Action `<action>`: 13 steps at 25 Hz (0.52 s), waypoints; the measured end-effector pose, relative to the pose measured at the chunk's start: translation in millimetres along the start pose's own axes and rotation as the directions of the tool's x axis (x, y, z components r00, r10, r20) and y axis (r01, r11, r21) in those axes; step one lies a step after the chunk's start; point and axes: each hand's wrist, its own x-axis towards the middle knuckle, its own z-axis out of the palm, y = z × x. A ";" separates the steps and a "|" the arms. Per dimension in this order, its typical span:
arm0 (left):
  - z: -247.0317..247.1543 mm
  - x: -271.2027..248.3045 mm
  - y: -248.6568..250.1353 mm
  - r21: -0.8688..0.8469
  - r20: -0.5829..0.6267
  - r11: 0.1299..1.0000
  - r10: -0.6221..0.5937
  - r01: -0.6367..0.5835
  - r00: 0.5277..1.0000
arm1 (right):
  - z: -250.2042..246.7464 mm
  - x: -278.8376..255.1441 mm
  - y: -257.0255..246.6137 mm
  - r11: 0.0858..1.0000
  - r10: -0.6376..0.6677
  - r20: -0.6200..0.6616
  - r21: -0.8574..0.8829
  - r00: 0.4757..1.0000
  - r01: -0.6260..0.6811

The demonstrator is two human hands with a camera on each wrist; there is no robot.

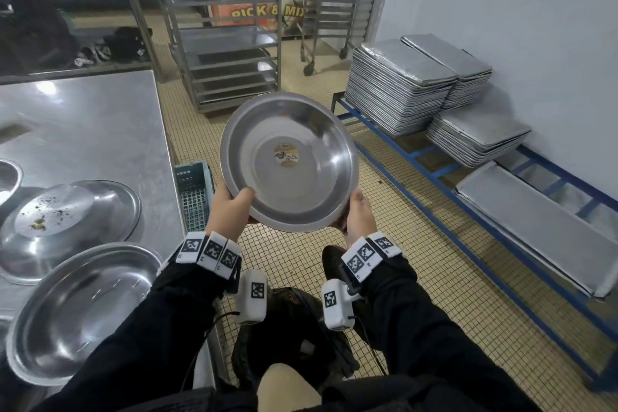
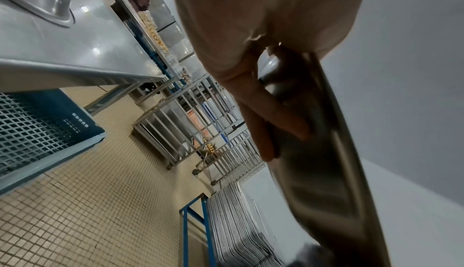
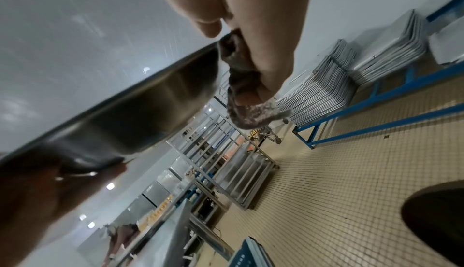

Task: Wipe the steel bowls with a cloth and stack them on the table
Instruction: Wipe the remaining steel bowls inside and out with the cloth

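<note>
I hold a steel bowl point(image 1: 291, 164) up over the floor, tilted toward me, with a round sticker at its centre. My left hand point(image 1: 234, 207) grips its lower left rim, thumb inside, fingers point(image 2: 266, 132) behind the bowl's wall point(image 2: 326, 152). My right hand point(image 1: 359, 212) grips the lower right rim. In the right wrist view its fingers press a dark brown cloth point(image 3: 241, 85) against the bowl's outer side point(image 3: 140, 104). On the steel table point(image 1: 100, 130) to the left, an upside-down bowl point(image 1: 67, 224) carries crumbs and an upright bowl point(image 1: 83, 308) sits nearer me.
Part of another bowl point(image 1: 6, 177) shows at the table's left edge. A blue crate point(image 1: 195, 197) stands beside the table. Stacked baking trays point(image 1: 401, 87) rest on a blue rack point(image 1: 434, 211) along the right wall. Tray trolleys point(image 1: 230, 27) stand ahead on the tiled floor.
</note>
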 end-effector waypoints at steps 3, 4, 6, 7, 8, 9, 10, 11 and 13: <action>-12.1 4.7 -3.3 0.103 -0.045 0.995 0.011 -0.006 0.999 | -13.5 -4.7 5.2 0.964 -0.141 -0.092 -0.241 0.986 0.115; -15.2 4.6 -3.8 0.137 -0.054 0.990 0.020 -0.012 0.998 | -18.1 -6.0 5.5 0.944 -0.219 -0.097 -0.271 0.971 0.186; -19.5 2.3 -3.9 0.152 -0.046 0.988 0.020 -0.013 0.999 | -19.2 -9.1 -1.6 0.899 -0.355 -0.015 -0.279 0.935 0.337; -20.1 0.0 -3.7 0.136 -0.027 0.991 0.011 -0.007 1.000 | -15.4 -7.8 -8.4 0.865 -0.416 0.047 -0.288 0.908 0.411; -19.6 -2.8 -3.3 0.119 -0.003 0.993 0.002 -0.001 1.000 | -9.0 -4.4 -15.8 0.809 -0.478 0.110 -0.332 0.871 0.485; -18.1 -5.1 -3.8 0.111 0.023 0.994 -0.001 -0.001 1.000 | 0.3 0.8 -24.7 0.728 -0.548 0.176 -0.383 0.818 0.569; -15.6 -6.4 -4.3 0.103 0.045 0.995 0.003 -0.008 0.999 | 10.5 7.2 -33.6 0.636 -0.612 0.231 -0.425 0.756 0.645; -13.0 -7.7 -5.0 0.092 0.065 0.996 0.009 -0.015 0.998 | 21.6 12.9 -41.8 0.551 -0.670 0.273 -0.440 0.690 0.709; -7.3 -8.7 -4.4 0.076 0.099 0.997 0.027 -0.034 0.995 | 40.7 23.5 -53.5 0.443 -0.721 0.324 -0.464 0.612 0.767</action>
